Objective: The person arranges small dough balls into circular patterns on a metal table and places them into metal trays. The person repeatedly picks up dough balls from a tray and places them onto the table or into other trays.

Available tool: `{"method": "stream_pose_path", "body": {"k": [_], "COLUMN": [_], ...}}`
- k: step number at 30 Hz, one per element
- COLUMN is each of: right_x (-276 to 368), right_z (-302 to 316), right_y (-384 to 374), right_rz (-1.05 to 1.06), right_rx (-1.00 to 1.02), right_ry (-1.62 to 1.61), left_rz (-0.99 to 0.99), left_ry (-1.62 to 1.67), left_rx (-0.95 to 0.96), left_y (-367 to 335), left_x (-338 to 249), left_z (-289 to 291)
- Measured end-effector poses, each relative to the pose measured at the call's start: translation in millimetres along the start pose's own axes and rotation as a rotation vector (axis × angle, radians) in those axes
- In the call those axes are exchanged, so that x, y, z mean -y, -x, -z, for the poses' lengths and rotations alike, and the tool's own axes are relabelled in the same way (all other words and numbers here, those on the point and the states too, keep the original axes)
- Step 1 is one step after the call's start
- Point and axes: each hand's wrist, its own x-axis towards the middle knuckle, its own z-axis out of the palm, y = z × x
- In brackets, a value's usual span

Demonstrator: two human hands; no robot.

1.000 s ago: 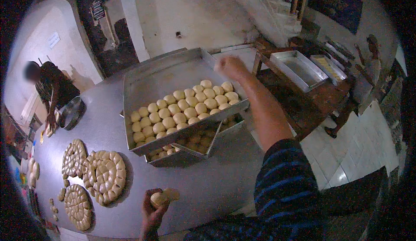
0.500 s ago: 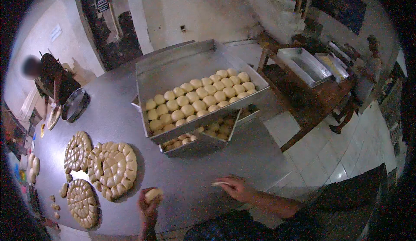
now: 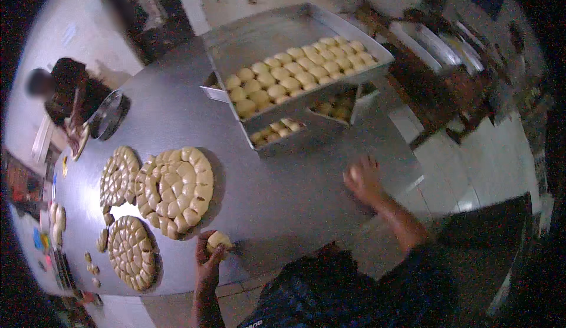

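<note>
Here's the left hand [image 3: 207,252] by the near edge of the desk [image 3: 283,192], fingers closed round a pale dough lump [image 3: 219,241]! Over to the right hand [image 3: 362,180], farther in, close to the desk's right edge: fingers look outstretched, but it's blurred, and I can't tell whether dough sits beneath the palm. So the lump lies left of that hand and nearer the near edge, a clear gap between. Beyond both, the deep tray [image 3: 253,45] of dough balls [image 3: 298,68] slants up toward the far right corner; the right hand is nearer. The biggest dough cluster [image 3: 177,189] sits just past the left.
</note>
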Motion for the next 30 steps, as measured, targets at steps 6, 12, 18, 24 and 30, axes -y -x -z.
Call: {"method": "stream_pose_path", "body": {"k": [6, 12, 18, 24, 30], "right_x": [55.1, 1.1, -27.7, -0.8, 59.7], "right_z": [-9.5, 6.2, 45.9, 126.9, 111.3], "right_y": [-21.3, -29.9, -5.9, -179.2, -385.9], "right_rz": [-0.074, -0.421, -0.185, -0.176, 0.008], "right_rx": [-0.02, 0.127, 0.166, -0.152, -0.723], "right_ry": [-0.348, -0.334, -0.385, -1.688, -1.261], "left_rz": [0.068, 0.058, -0.009, -0.076, -0.115], "left_ry": [-0.161, -0.009, -0.042, 0.178, 0.15], "left_rx": [-0.039, 0.037, -0.027, -0.207, -0.205], "left_y": [-1.5, -5.6, -16.5, 0.9, -0.7], "left_x": [-2.1, -9.8, -12.0, -6.1, -26.7], "left_z": [-29.4, -40.1, -51.4, -69.3, -125.6]}}
